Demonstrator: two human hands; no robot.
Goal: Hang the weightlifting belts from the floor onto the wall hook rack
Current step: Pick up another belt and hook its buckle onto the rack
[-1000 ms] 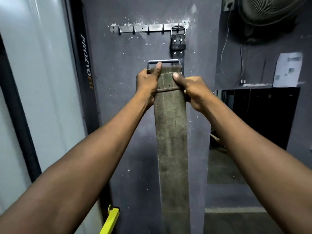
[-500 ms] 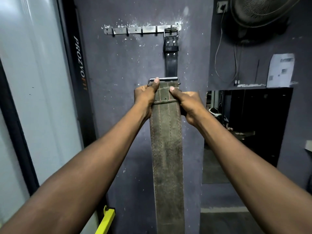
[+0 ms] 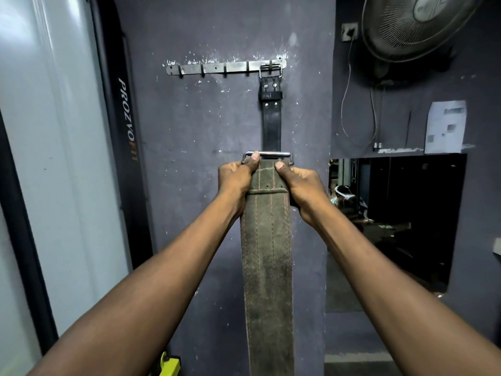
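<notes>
Dark purple-grey paint covers the wall, scuffed with white flecks around a steel hook rack screwed high up. A black belt already hangs by its buckle from the rack's right-hand end, and its strap drops straight down behind the buckle of the belt being held, so the two overlap from where I stand. To the right a wall fan is cut off by the top edge, with cords trailing below it, a sheet of paper too blurred to read, and a dark opening whose insides are hard to make out. A black post with lettering runs down the left. The green belt hangs full length, well below the rack, its lower end out of sight. Both arms reach forward and up: the left hand and right hand are each clamped on an edge of the green belt just under its buckle, thumbs pressed on its face, fingers hidden behind.
</notes>
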